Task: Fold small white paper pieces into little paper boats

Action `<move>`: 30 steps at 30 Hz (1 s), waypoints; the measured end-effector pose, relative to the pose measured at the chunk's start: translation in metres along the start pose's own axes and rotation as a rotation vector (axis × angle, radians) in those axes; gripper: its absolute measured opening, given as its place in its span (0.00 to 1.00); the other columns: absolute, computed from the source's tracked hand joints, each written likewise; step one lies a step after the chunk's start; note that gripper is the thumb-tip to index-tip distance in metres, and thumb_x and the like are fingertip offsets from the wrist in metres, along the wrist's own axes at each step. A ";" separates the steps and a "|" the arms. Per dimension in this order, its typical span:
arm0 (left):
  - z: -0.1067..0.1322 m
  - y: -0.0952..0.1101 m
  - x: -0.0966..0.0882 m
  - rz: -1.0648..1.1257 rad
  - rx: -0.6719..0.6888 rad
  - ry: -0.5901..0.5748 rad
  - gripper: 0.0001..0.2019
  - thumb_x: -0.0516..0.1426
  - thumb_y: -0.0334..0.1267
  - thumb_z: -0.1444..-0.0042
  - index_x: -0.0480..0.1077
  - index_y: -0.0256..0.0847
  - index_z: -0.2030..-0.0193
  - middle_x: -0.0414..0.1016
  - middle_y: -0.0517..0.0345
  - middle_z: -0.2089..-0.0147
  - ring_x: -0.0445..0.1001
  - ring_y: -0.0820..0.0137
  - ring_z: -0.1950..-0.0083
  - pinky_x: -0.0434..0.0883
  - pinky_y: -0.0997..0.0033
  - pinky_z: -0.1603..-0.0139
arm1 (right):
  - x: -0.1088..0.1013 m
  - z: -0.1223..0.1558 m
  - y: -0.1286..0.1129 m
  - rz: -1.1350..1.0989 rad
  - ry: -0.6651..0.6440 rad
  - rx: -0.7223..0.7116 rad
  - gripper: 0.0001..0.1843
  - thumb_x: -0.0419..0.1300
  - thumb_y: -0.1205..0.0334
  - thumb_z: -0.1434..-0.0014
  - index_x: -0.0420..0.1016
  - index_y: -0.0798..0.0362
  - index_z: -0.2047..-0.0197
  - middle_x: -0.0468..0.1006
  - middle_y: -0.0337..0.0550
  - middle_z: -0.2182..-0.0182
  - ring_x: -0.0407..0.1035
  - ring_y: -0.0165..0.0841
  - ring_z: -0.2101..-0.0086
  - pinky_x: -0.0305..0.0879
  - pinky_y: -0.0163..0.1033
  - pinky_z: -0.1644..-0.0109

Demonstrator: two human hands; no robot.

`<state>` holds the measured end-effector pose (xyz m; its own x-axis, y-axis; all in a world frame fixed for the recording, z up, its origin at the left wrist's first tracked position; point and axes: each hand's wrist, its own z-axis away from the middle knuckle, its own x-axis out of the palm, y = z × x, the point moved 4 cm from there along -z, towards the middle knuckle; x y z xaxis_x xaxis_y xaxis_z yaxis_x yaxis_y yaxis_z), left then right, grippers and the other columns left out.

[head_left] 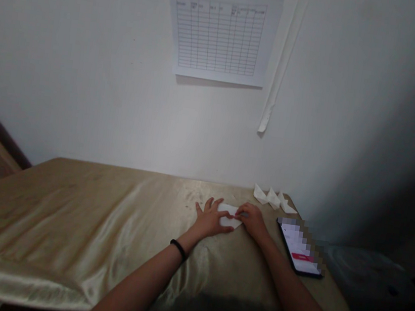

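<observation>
A small white piece of folded paper [230, 215] lies on a table covered with shiny gold cloth [80, 220]. My left hand [211, 218] rests flat on the paper's left part, fingers spread, a black band on the wrist. My right hand [252, 220] presses the paper's right edge with its fingertips drawn together in a pinch. Both forearms reach in from the bottom of the view.
Several small folded white paper pieces [274, 198] sit at the table's far right corner. A phone [300, 248] with a lit screen lies to the right of my right hand. A printed grid sheet [221, 31] hangs on the white wall behind.
</observation>
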<state>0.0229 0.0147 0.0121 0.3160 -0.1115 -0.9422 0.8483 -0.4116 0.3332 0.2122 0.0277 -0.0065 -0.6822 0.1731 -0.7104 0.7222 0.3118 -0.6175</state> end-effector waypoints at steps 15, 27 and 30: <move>-0.004 0.001 0.000 -0.017 0.021 -0.055 0.29 0.63 0.66 0.51 0.71 0.68 0.42 0.47 0.62 0.23 0.39 0.39 0.23 0.35 0.15 0.37 | -0.002 0.011 -0.004 0.001 -0.014 0.033 0.07 0.61 0.60 0.41 0.81 0.49 0.63 0.82 0.44 0.55 0.73 0.38 0.52 0.58 0.47 0.40; -0.003 0.001 0.003 -0.033 0.018 -0.046 0.29 0.60 0.68 0.50 0.70 0.68 0.41 0.47 0.60 0.23 0.39 0.41 0.23 0.34 0.16 0.36 | -0.011 0.038 -0.009 0.123 -0.026 0.066 0.20 0.69 0.53 0.49 0.79 0.48 0.53 0.74 0.48 0.44 0.66 0.44 0.43 0.57 0.51 0.36; -0.002 0.001 0.004 -0.029 0.028 -0.033 0.29 0.60 0.68 0.49 0.70 0.68 0.41 0.48 0.59 0.23 0.40 0.41 0.23 0.34 0.16 0.36 | -0.010 0.035 -0.010 0.130 -0.029 0.079 0.21 0.70 0.52 0.50 0.79 0.47 0.53 0.74 0.47 0.45 0.66 0.44 0.44 0.58 0.50 0.37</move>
<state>0.0262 0.0159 0.0088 0.2770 -0.1282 -0.9523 0.8444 -0.4404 0.3050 0.2163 -0.0097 -0.0050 -0.5795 0.1798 -0.7949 0.8117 0.2140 -0.5434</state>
